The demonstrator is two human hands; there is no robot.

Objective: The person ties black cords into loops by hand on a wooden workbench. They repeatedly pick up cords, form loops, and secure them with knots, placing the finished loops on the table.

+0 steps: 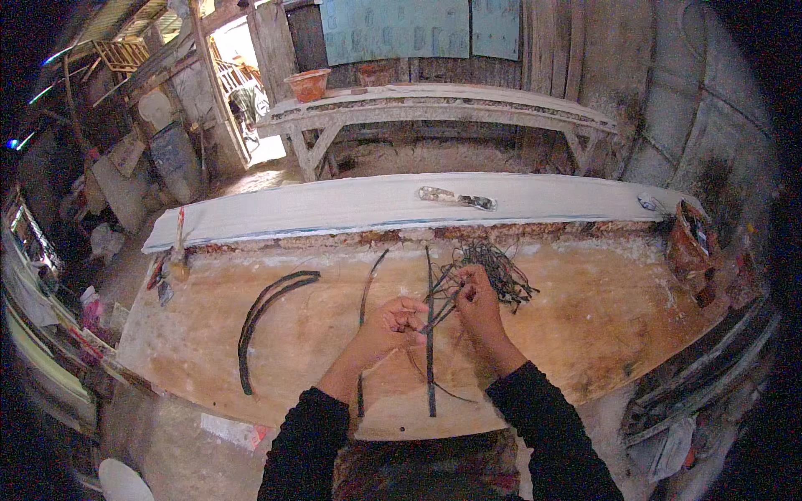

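Observation:
My left hand [395, 321] and my right hand [476, 302] meet over a wooden board [585, 317], both pinching thin dark strips [438, 311] that run between them. A tangled pile of the same dark strips [499, 271] lies just beyond my right hand. One long straight dark strip [430, 367] stretches toward me across the board. A second thin strip [365, 296] lies left of my left hand. Further left rests a long curved dark band [261, 313].
A long white plank [334, 209] lies across the far edge of the board, with a small metal tool [456, 198] on it. A rusty can [689, 242] stands at the right end. Behind stand a pale bench [434, 107] and an orange bowl [308, 83].

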